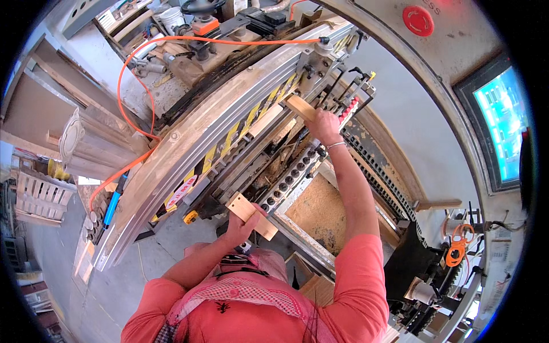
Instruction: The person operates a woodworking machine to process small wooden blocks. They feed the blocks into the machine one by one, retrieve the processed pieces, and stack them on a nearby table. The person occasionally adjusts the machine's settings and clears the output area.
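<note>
Left hand [240, 230] is gripping a drilled block [240, 206] round its middle; two small dark holes are showing on the upper-left part, and the other end is sticking out to the right of the hand. This block is sitting at the near end of the machine [206, 123], just beside the row of black cups [292, 174]; cannot tell if it is touching anything there. Right hand [325, 127] is holding a second block [298, 107] by its right end, the left end poking free, toward the machine's far end. Bracelet [335, 144] is circling the right wrist. Wood strip [266, 120] is lying just left of the second block, next to the striped tape [233, 137] that is running along the machine's side. Red knobs [349, 107] are standing just beyond the right hand. Right of the cups, a tray [284, 219] is holding sawdust [318, 207]. Yellow gadget [191, 217] is sitting by the machine's near left corner. Orange hose [171, 39] is looping over the machine's left edge; a blue handle [114, 203] is resting near it. Screen [505, 123] is glowing at far right, below a red button [418, 20].
</note>
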Available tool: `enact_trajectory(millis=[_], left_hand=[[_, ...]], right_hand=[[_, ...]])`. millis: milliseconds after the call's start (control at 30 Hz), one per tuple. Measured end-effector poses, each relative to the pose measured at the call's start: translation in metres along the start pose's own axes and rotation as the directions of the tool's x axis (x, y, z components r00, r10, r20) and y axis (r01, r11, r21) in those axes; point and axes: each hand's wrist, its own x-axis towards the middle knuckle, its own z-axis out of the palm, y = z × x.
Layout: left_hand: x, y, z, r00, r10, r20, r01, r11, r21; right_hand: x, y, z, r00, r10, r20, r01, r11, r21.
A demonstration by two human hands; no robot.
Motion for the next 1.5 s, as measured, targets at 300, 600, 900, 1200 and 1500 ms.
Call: enact_trajectory(millis=[300,600,900,1200,1500], left_hand=[[0.003,-0.017,-0.010,0.998,-0.027,0.061,0.027,1.000,-0.002],[0.005,-0.006,-0.003,1.000,-0.016,0.025,0.020,0.991,-0.129],[0.009,-0.004,-0.006,0.998,-0.026,0.061,0.029,0.999,-0.040],[0.005,-0.006,-0.006,0.996,-0.089,0.014,0.090,0.983,-0.162],[0.006,-0.006,-0.007,0.994,-0.108,0.027,0.110,0.990,-0.087]], right_hand=[[0.002,-0.007,0.011,0.976,0.041,-0.214,-0.033,0.999,0.043],[0.010,-0.021,0.009,0.993,0.054,-0.101,-0.054,0.999,0.006],[0.016,-0.021,0.001,0.999,0.022,-0.025,-0.023,0.999,-0.038],[0.016,-0.019,0.007,0.999,-0.019,-0.028,0.019,1.000,-0.004],[0.020,-0.014,0.002,0.996,-0.083,0.018,0.083,0.996,-0.029]])
